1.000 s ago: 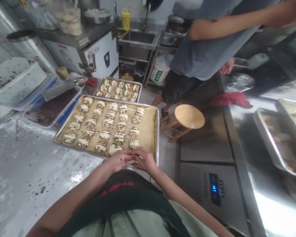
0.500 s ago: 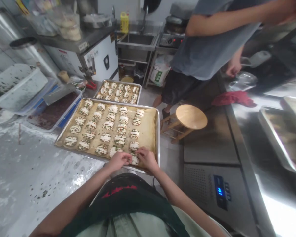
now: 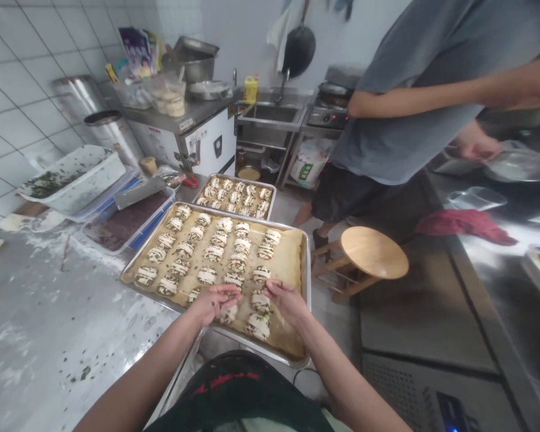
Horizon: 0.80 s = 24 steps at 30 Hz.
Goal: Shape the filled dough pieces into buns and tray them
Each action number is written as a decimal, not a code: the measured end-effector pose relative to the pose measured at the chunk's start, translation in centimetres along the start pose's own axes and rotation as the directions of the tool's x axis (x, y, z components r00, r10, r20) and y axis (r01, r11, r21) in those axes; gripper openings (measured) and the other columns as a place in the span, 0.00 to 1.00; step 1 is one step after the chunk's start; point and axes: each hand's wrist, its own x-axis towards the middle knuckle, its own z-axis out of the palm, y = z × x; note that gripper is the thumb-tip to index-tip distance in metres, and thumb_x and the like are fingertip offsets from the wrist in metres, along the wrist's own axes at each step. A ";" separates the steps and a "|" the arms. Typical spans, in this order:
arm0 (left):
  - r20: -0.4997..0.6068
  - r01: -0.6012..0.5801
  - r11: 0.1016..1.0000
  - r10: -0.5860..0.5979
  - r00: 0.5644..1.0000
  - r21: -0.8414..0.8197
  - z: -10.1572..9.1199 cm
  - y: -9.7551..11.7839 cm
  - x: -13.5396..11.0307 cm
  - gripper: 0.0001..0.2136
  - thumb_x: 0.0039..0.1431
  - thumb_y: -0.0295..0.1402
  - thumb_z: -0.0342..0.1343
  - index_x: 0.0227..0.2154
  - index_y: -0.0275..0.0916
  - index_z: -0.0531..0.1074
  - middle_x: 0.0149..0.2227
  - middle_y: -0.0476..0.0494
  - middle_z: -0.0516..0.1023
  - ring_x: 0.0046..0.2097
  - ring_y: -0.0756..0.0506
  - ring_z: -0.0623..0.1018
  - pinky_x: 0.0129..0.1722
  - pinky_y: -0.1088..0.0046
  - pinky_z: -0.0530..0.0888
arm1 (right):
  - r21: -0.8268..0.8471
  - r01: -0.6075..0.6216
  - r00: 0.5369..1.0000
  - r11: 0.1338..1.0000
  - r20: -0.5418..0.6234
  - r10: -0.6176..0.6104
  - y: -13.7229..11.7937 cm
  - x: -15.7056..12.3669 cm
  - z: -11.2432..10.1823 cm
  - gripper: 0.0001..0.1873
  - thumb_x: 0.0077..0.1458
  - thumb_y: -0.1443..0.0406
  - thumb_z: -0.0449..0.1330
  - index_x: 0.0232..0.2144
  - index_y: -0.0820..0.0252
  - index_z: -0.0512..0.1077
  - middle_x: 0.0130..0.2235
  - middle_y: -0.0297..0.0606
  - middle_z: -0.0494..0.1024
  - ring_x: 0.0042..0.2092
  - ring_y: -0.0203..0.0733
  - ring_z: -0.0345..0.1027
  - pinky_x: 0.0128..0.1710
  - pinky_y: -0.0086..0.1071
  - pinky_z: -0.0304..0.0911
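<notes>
On a large metal tray [image 3: 306,288] lined with brown paper lie rows of filled, twisted dough rolls [image 3: 213,253], pale with dark green bits. Over the tray's near half hovers my left hand [image 3: 216,300], fingers loosely extended, apart and empty. My right hand [image 3: 285,300] is opposite, fingertips beside the rightmost row, slightly spread with nothing visible in them. A gap separates the two hands. Below them, near the front edge, sits the closest dough roll [image 3: 257,326] of that row. My left hand partly hides some rolls.
Behind is a second tray [image 3: 270,207] of rolls. Left of it stand a tub of dark filling [image 3: 117,225], a cleaver [image 3: 141,191] and a white bin of greens [image 3: 72,180]. A wooden stool [image 3: 373,252] and a person in grey [image 3: 423,102] are to the right.
My hands have come off the nearest roll and drawn apart, over the tray. The view has tilted up, and the co-worker's lower hand now is by a clear bowl.
</notes>
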 end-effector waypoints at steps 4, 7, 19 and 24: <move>-0.062 -0.111 0.994 0.112 0.992 0.019 -1.2 3.8 2.7 0.10 0.45 0.18 0.58 0.33 0.29 0.74 0.38 0.35 0.78 0.43 0.44 0.77 0.53 0.67 0.68 | -0.016 0.046 0.997 0.999 0.059 -0.045 -3.4 6.8 2.9 0.21 0.34 0.52 0.67 0.26 0.62 0.71 0.26 0.35 0.73 0.27 0.35 0.66 0.31 0.32 0.66; -0.152 -0.226 0.971 0.235 0.960 0.073 -1.7 7.4 6.1 0.09 0.45 0.19 0.59 0.32 0.29 0.74 0.36 0.36 0.78 0.41 0.45 0.78 0.51 0.66 0.70 | -0.156 0.173 0.984 0.972 0.071 -0.164 -5.0 13.2 5.4 0.20 0.37 0.52 0.65 0.26 0.63 0.71 0.26 0.35 0.74 0.26 0.33 0.65 0.29 0.30 0.65; -0.148 -0.274 0.519 0.633 0.760 0.810 -1.7 16.4 21.0 0.10 0.47 0.20 0.54 0.31 0.35 0.77 0.37 0.39 0.79 0.45 0.41 0.75 0.53 0.59 0.65 | -0.839 0.332 0.938 0.432 0.244 -0.246 -5.0 25.3 9.8 0.09 0.47 0.73 0.55 0.26 0.64 0.76 0.35 0.45 0.78 0.38 0.43 0.70 0.43 0.31 0.60; 0.029 -0.303 0.395 0.568 0.823 0.867 -1.9 15.1 21.3 0.22 0.41 0.13 0.51 0.37 0.41 0.76 0.44 0.45 0.77 0.50 0.43 0.72 0.56 0.66 0.61 | -0.856 0.314 0.946 0.411 0.247 -0.210 -5.1 25.0 8.2 0.15 0.47 0.76 0.52 0.31 0.61 0.77 0.35 0.40 0.79 0.37 0.39 0.71 0.41 0.27 0.61</move>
